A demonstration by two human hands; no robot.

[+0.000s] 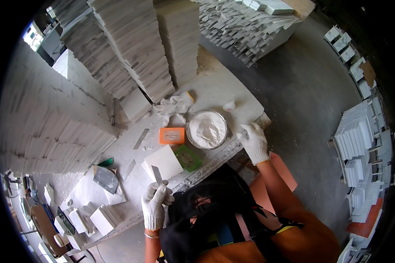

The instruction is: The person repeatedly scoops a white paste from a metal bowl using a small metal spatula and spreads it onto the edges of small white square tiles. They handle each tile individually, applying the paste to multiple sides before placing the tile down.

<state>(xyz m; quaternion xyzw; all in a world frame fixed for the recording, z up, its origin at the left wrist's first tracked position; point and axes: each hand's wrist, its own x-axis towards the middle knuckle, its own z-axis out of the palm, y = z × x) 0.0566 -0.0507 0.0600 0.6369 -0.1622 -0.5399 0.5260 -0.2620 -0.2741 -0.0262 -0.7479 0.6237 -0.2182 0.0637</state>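
My left hand (155, 206), in a white knitted glove, grips a flat metal scraper blade (156, 174). The blade points up over the near left corner of a white square tile (166, 160). My right hand (254, 143), gloved the same way, is off the table's near right edge, fingers loosely curled with a gap at the thumb; nothing shows in it. Left of it stands a round clear bowl of white paste or powder (207, 129). An orange block (171, 136) lies beside the bowl, and a green pad (188, 158) touches the tile.
Spare white gloves (174, 107) and a small white lump (229, 105) lie behind the bowl. Two loose metal blades (141, 138) rest leftward. Tall stacks of stone tiles (131, 44) rise at the far left. Small tiles (105, 219) stand near left; more stacks (360, 131) line the right.
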